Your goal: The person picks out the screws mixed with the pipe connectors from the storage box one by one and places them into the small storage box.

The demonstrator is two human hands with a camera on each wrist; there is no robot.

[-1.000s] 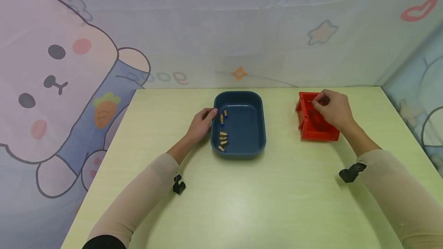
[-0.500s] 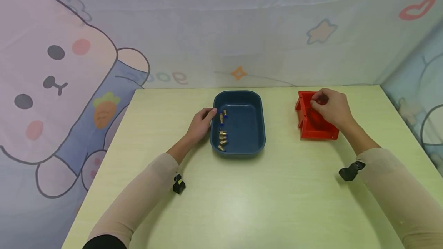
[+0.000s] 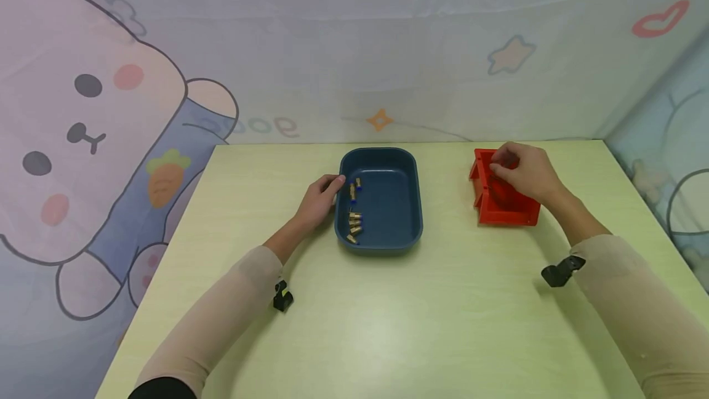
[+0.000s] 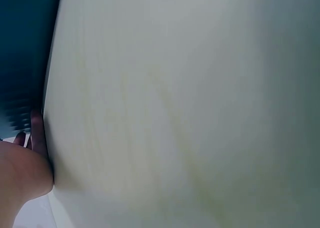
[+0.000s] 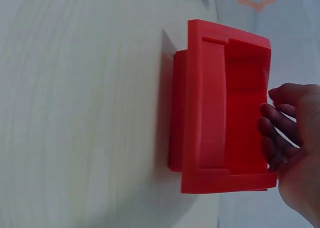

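Observation:
My left hand grips the left rim of a dark blue tray, its thumb over the edge. In the left wrist view the fingers lie against the tray's outer wall. Several small brass-coloured cylinders with blue ends lie along the tray's left side. My right hand is over the back part of a red plastic bin. In the right wrist view its fingers are loosely bent, thumb and fingertips slightly apart. Nothing shows between them. The bin's floor is partly hidden by the hand.
Both containers stand near the back edge of a pale wooden table, apart from each other. Behind the table hangs a printed cloth backdrop. A black wrist camera hangs at the right sleeve, another at the left.
A thin light-coloured item at the right fingertips one second ago no longer shows. The right hand has shifted slightly left over the bin. The left hand keeps its hold on the tray.

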